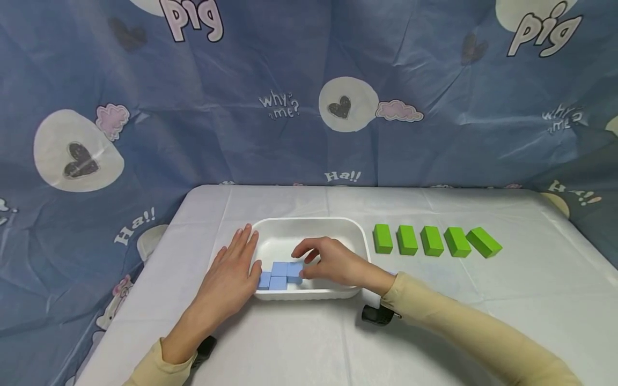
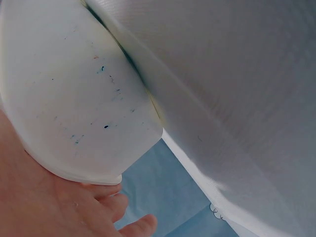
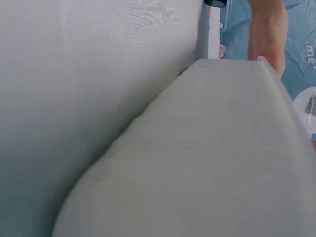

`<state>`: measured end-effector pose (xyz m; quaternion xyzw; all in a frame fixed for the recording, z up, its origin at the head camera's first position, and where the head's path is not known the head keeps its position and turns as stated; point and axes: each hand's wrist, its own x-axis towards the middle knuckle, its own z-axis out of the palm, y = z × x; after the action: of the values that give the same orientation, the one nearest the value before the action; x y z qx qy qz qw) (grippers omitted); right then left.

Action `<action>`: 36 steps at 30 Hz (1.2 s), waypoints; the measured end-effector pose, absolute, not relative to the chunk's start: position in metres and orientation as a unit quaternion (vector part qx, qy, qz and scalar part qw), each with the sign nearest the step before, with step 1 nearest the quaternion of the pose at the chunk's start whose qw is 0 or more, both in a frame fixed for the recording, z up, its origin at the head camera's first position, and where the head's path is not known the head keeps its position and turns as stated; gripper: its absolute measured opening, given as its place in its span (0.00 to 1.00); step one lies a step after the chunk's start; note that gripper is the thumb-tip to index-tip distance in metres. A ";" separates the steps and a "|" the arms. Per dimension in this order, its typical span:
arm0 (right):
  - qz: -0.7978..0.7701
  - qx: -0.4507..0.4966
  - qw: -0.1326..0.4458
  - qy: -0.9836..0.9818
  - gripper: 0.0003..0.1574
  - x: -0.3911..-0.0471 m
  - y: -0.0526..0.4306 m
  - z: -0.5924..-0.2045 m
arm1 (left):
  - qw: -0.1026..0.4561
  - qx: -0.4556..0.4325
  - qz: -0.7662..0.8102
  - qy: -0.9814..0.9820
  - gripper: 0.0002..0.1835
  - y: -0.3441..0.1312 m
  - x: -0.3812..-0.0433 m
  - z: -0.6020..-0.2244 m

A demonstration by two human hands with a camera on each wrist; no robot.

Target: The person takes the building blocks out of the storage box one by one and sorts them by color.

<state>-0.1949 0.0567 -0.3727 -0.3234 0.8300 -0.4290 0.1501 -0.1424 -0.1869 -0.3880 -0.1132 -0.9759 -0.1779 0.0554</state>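
In the head view a white tray [image 1: 314, 294] sits on the table with several light blue blocks [image 1: 279, 269] grouped at its near left. My left hand [image 1: 232, 276] lies along the tray's left end, fingers straight and pointing away, thumb beside the leftmost block. Over the tray is my right hand [image 1: 330, 262], its fingers bent. The right thumb touches or nearly touches the right side of the rightmost blue block [image 1: 294, 271]; the index fingertip hangs just beyond it, apparently apart. In the left wrist view the left hand [image 2: 64, 202] rests against the tray wall [image 2: 94, 98].
Several green blocks [image 1: 407, 239] stand in a row right of the tray, the rightmost one [image 1: 484, 242] tilted. A white cloth covers the table [image 1: 309, 343]. Behind it hangs a blue printed curtain [image 1: 270, 145]. The tray's outer wall [image 3: 197, 148] fills much of the right wrist view.
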 end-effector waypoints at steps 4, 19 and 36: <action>-0.435 -0.324 0.180 0.821 0.22 -0.199 0.051 -0.379 | 0.055 -0.112 -0.178 -0.976 0.33 -0.187 -0.142 -0.388; -0.443 -0.316 0.205 0.814 0.22 -0.205 0.047 -0.387 | 0.059 -0.111 -0.176 -0.976 0.34 -0.186 -0.142 -0.389; -0.475 -0.296 0.161 0.813 0.21 -0.204 0.048 -0.386 | 0.055 -0.109 -0.172 -0.977 0.34 -0.186 -0.143 -0.389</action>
<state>-0.2042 0.0482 -0.3856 -0.2961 0.8126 -0.4754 0.1610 -0.1427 -0.1862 -0.3892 -0.1090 -0.9774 -0.1725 0.0551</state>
